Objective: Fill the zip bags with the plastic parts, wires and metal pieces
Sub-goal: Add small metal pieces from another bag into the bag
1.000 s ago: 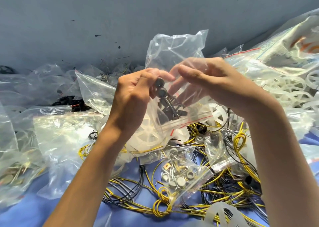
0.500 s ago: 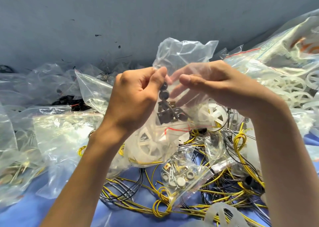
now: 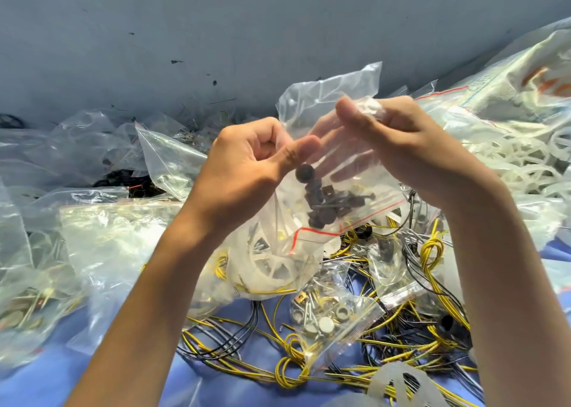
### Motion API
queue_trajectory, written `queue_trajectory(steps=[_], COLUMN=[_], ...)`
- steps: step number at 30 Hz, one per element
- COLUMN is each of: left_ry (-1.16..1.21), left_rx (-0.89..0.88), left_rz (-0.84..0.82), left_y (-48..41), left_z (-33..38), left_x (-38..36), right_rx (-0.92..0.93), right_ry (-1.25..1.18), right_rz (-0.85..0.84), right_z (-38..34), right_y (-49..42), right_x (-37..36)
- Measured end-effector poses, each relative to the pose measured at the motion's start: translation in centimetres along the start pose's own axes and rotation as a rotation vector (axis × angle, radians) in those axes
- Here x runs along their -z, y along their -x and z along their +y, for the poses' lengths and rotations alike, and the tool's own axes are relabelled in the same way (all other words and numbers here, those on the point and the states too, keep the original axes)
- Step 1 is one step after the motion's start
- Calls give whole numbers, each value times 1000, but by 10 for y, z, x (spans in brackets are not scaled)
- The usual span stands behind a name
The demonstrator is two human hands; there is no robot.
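A clear zip bag [image 3: 355, 208] with a red strip hangs upside down between both hands, above the pile. Dark metal pieces [image 3: 324, 202] lie bunched inside it near the strip. My left hand [image 3: 256, 165] pinches the bag's plastic with thumb and curled fingers, just above a round dark piece [image 3: 304, 171]. My right hand [image 3: 398, 147] holds the bag's other side, its fingers behind the film and its thumb on top. Yellow and black wires [image 3: 309, 372] sprawl on the blue cloth [image 3: 46, 385] below.
A small bag of silver metal pieces [image 3: 333, 320] lies under the hands. White plastic wheels in bags [image 3: 509, 165] pile up at right. More filled bags [image 3: 31, 298] crowd the left. A grey wall [image 3: 247, 35] stands behind.
Both hands lifted and tilted the bag; the right hand rose higher. The dark metal pieces slid down toward the red strip.
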State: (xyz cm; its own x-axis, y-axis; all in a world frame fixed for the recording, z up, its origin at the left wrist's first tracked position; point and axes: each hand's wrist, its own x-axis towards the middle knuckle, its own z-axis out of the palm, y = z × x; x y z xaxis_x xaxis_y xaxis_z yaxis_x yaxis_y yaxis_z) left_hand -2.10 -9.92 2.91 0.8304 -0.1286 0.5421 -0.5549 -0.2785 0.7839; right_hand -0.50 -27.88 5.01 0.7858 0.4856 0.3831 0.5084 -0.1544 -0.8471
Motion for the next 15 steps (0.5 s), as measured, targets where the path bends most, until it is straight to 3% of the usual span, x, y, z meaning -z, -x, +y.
queue_trajectory(steps=[9,12,15], left_ry=[-7,69,181], left_rx=[-147,-169,-69], left_rz=[12,50,-15], left_y=[-1,-1,0], left_z=[-3,-2,-1], left_x=[-1,-2,1], right_rx=[-47,-12,48], right_ry=[26,31,25], right_rz=[-148,-116,-40], right_z=[3,4,3], right_y=[4,2,0], right_x=[3,2,2])
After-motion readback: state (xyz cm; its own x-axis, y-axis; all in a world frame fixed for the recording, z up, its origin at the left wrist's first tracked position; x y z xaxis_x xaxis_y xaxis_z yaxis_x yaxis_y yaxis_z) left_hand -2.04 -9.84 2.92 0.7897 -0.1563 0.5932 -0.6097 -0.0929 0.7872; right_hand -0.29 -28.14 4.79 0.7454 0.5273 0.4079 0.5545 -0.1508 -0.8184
